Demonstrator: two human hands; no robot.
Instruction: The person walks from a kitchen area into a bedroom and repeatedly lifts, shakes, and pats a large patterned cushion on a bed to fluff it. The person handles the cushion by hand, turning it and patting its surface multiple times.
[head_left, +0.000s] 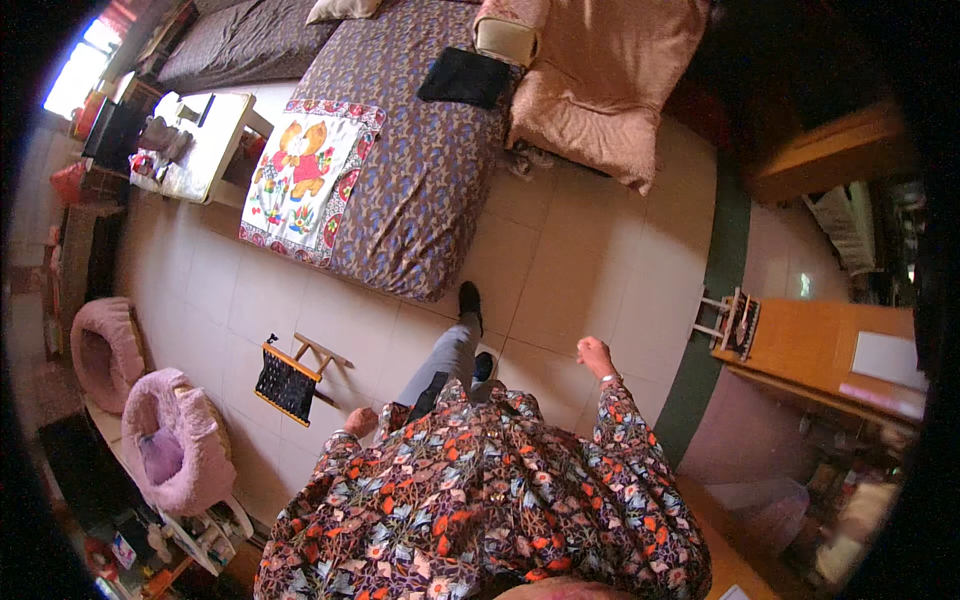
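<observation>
My right hand (594, 355) hangs above the tiled floor (555, 300), fingers curled into a loose fist; nothing shows in it. Lower on the left, my left hand (360, 422) is beside my hip, seen from its back, its fingers curled under and no object visible. The nearest thing to it is a small folding stool (289, 382) with a dark woven seat and wooden legs, standing apart from the hand. Ahead of me is a bed-like seat with a patterned cover (420, 195). One dark shoe (470, 298) is at its near corner, the other farther back.
A bear-print cloth (304, 176) and a black cushion (465, 78) lie on the patterned cover. A pink-draped armchair (592, 112) stands beyond. Left are a white-topped table (202, 150) and two plush pet beds (180, 442). A wooden table (810, 330) stands right, past a dark floor strip (709, 322).
</observation>
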